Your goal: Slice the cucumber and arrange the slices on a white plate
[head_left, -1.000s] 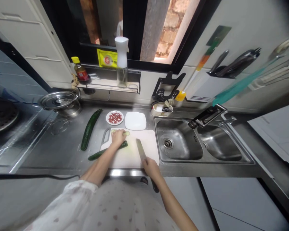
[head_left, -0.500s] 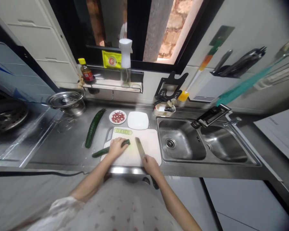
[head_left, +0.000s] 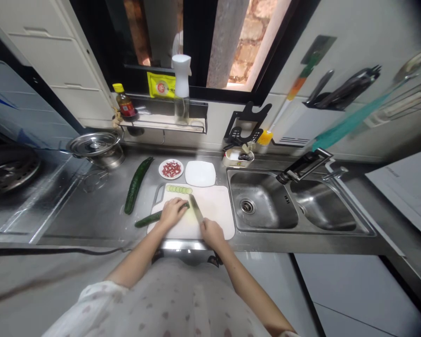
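Observation:
My left hand (head_left: 172,213) is wrapped over a dark green cucumber (head_left: 148,219), whose tail sticks out past the left edge of the white cutting board (head_left: 217,210). Only a little of its other end shows beyond my fingers. In my right hand (head_left: 212,232) is a kitchen knife (head_left: 195,207), its blade slanting up and left just to the right of that end. Whether the blade touches the cucumber I cannot tell. A row of overlapping cucumber slices (head_left: 178,189) lies along the board's upper left. Left of the board rests a whole cucumber (head_left: 138,185).
Behind the board stand a small plate of chopped reddish pieces (head_left: 171,169) and a white plate (head_left: 200,173). The double sink (head_left: 263,201) with its black faucet (head_left: 303,166) is at the right. A lidded steel pot (head_left: 96,149) sits back left, below a shelf (head_left: 161,122) with bottles.
My right hand has brought the knife left, closer to the cucumber's end and my left fingers. My left hand still holds the cucumber in nearly the same spot.

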### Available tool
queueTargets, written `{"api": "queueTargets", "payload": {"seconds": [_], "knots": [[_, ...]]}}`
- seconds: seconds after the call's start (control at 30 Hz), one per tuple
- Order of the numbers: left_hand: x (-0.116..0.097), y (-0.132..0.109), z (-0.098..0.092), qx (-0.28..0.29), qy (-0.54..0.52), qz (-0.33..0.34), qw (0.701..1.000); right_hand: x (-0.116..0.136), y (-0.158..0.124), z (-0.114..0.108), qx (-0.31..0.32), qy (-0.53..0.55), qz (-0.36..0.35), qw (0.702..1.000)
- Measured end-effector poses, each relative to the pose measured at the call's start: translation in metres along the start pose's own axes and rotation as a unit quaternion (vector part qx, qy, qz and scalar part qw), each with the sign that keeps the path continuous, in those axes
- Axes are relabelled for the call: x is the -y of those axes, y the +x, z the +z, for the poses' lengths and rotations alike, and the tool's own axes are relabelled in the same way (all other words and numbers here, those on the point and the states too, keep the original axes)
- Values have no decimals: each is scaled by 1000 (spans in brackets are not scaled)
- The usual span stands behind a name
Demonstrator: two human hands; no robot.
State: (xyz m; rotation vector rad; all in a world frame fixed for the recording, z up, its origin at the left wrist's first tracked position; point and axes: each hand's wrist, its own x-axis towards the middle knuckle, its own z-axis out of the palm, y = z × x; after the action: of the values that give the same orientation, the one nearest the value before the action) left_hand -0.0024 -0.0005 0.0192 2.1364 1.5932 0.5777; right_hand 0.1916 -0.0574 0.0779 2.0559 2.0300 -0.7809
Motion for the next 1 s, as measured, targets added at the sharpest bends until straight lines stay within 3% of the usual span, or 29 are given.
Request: {"api": "queueTargets", "payload": {"seconds": [0.2,0.47,0.67,1.0], "knots": [[2,1,2,1,-8,6,1000,11,4,-1,-26,-1,-22,999],[9,6,-4,60,-54,15,997,13,6,-3,-22,0,-19,1000],[8,4,-5,61,-57,6,996,14,5,-5,-25,-2,-18,1000],[12,3,0,45,-16,64,997,21,10,-5,-20,-13,-25,999]]}}
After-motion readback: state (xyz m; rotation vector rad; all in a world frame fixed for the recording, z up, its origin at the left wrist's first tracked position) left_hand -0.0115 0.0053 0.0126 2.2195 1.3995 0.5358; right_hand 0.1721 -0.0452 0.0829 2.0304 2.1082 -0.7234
